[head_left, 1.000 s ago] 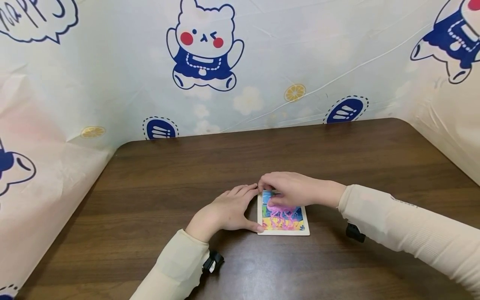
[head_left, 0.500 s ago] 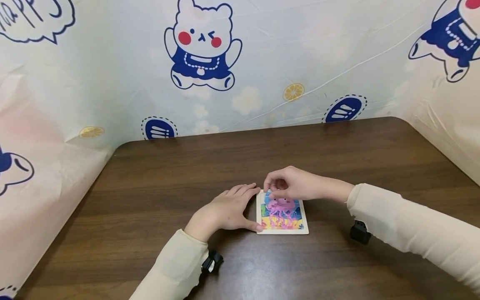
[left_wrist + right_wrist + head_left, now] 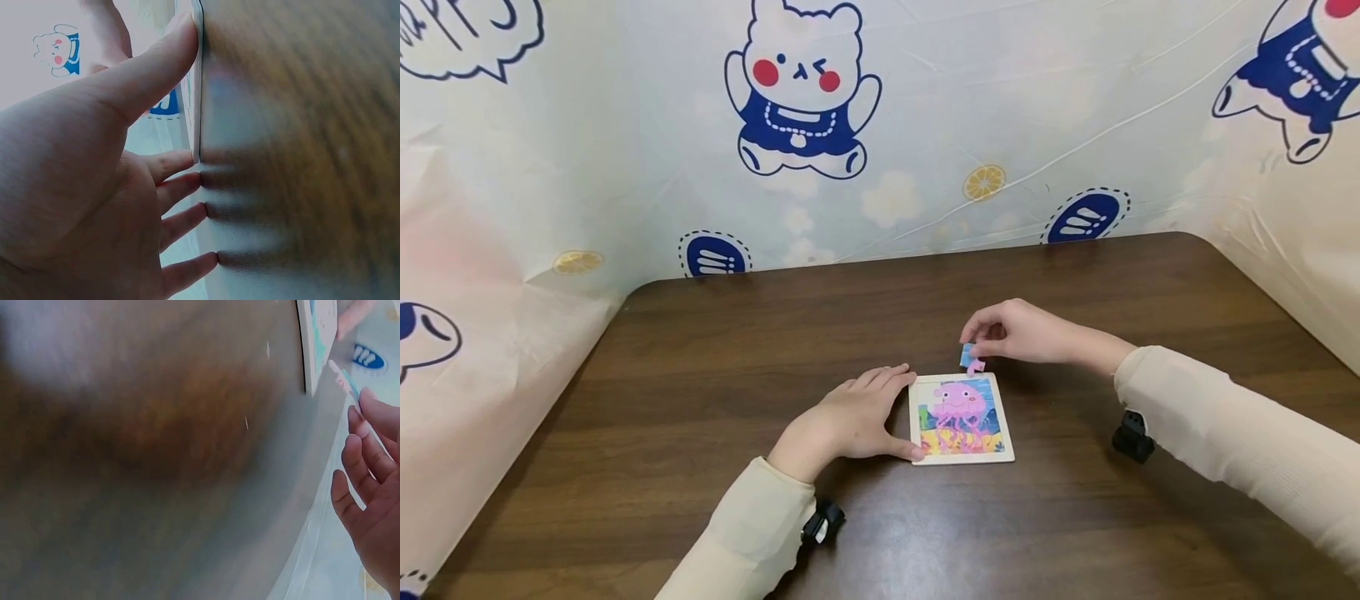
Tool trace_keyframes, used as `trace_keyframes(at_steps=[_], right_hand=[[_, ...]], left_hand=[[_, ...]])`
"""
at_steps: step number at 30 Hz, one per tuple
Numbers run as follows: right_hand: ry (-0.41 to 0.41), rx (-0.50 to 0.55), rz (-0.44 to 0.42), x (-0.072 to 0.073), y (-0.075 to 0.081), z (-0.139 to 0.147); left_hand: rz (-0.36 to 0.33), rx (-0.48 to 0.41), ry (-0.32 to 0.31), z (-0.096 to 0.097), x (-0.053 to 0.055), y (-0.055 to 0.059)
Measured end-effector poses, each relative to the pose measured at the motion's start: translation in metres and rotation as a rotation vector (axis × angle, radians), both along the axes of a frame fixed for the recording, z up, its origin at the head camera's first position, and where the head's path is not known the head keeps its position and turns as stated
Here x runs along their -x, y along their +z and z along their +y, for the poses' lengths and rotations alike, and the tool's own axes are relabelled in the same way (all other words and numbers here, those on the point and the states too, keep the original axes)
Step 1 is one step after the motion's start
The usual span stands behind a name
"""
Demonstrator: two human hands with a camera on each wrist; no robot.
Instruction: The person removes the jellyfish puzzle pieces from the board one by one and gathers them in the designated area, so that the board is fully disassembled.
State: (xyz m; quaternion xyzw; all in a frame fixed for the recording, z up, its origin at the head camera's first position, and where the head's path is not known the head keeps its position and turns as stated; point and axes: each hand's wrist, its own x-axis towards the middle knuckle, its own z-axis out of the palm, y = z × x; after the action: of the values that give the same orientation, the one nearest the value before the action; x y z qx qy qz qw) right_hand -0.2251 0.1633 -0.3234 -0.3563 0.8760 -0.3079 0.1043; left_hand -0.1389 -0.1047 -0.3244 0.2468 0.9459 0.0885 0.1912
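Observation:
A square jigsaw puzzle (image 3: pixel 961 417) with a pink jellyfish-like picture lies in a pale frame on the table. At its upper left corner the picture gives way to a pale patch. My left hand (image 3: pixel 850 421) rests at the frame's left side, fingers spread; its thumb touches the lower left corner and a fingertip meets the upper one. Just beyond the far edge, my right hand (image 3: pixel 1026 332) pinches a blue and pink puzzle piece (image 3: pixel 967 356) between thumb and fingers. The right wrist view shows this piece (image 3: pixel 342 380) edge-on, raised off the table.
The brown wooden table (image 3: pixel 737 358) spreads out around the puzzle. A printed cloth (image 3: pixel 917 125) with cartoon bears hangs along the back and both sides. Each wrist carries a small black camera, such as the right one (image 3: pixel 1133 435).
My right hand has lifted a puzzle piece out of the picture's upper part and moved it away to the far right, uncovering the jellyfish's face. The left hand stays at the frame.

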Motion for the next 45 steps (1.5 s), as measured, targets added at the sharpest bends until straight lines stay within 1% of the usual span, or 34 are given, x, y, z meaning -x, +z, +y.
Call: trace_keyframes(at_steps=[7,12,17,21,26,38,42,45], right_hand=[[-0.104,-0.048,0.071,0.025,0.003,0.017],[-0.211,-0.121,0.119,0.04,0.005,0.026],[-0.333,-0.202,0.146,0.05,0.003,0.032],[-0.385,-0.235,0.15,0.057,-0.002,0.034],[-0.407,-0.269,0.156,0.062,-0.006,0.033],[-0.419,-0.3,0.172,0.064,-0.012,0.026],[-0.414,-0.286,0.174,0.063,-0.013,0.023],[-0.405,-0.249,0.171,0.058,-0.009,0.016]], left_hand=[[0.007,0.008,-0.011,0.003,0.0,-0.001],[0.004,0.003,-0.004,0.003,0.0,-0.001],[0.0,-0.002,-0.003,0.002,0.0,-0.002],[0.0,-0.002,-0.007,0.002,0.0,-0.003],[0.003,0.006,-0.01,0.002,-0.001,-0.003],[0.006,0.015,-0.009,0.002,-0.001,-0.002],[0.004,0.015,-0.007,0.001,-0.001,-0.001],[0.007,0.014,-0.004,0.001,0.0,0.001]])
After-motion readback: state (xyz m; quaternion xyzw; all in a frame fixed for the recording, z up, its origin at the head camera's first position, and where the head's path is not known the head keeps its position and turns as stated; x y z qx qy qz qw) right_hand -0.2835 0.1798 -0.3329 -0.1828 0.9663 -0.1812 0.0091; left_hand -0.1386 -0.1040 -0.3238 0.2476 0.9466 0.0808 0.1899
